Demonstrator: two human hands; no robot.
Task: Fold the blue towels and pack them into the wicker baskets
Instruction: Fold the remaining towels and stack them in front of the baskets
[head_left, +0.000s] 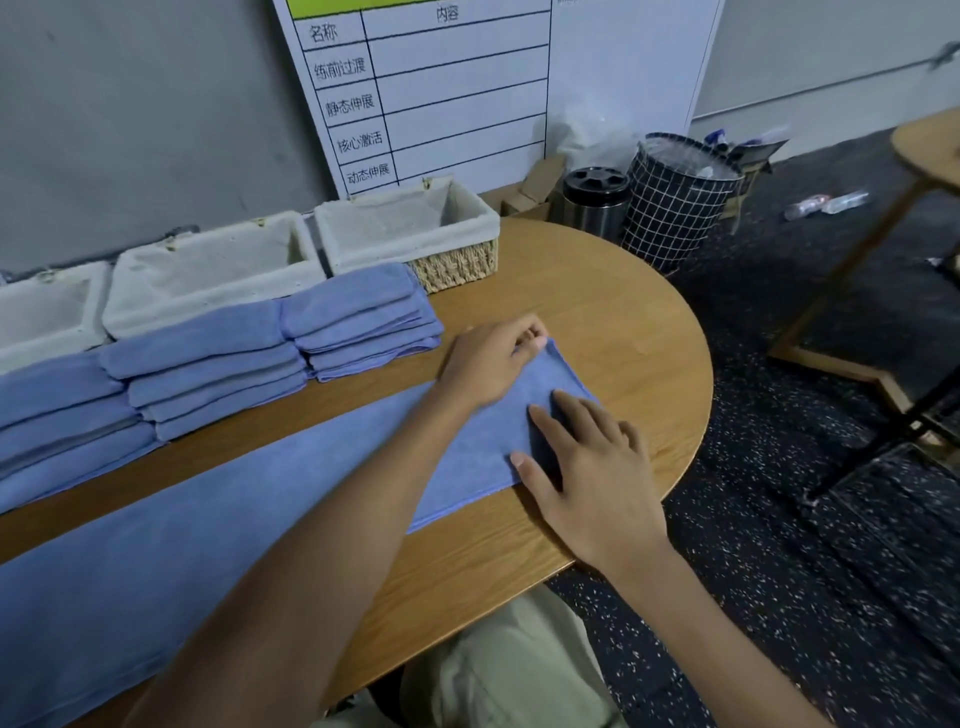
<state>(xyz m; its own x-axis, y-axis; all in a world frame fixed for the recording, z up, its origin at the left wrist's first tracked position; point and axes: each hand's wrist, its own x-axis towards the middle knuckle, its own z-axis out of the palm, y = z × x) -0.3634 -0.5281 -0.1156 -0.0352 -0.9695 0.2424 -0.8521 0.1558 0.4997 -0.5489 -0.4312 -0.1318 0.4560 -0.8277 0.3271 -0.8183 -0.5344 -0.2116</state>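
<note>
A long blue towel (182, 519) lies in a strip across the wooden table (613, 312). My left hand (488, 364) pinches its far right corner. My right hand (592, 467) lies flat with straight fingers on the towel's right end, near the front edge. Behind the strip sit three stacks of folded blue towels: right (363, 322), middle (208, 369) and left (57, 415). Three wicker baskets with white cloth liners stand along the wall, right (457, 260), middle (208, 280) and left (47, 317); nothing shows inside them.
A whiteboard with a printed table (441, 88) leans on the wall behind the baskets. Right of the table stand a black checked bin (675, 208) and a metal canister (595, 202). Another wooden table (924, 150) stands at far right over a dark speckled floor.
</note>
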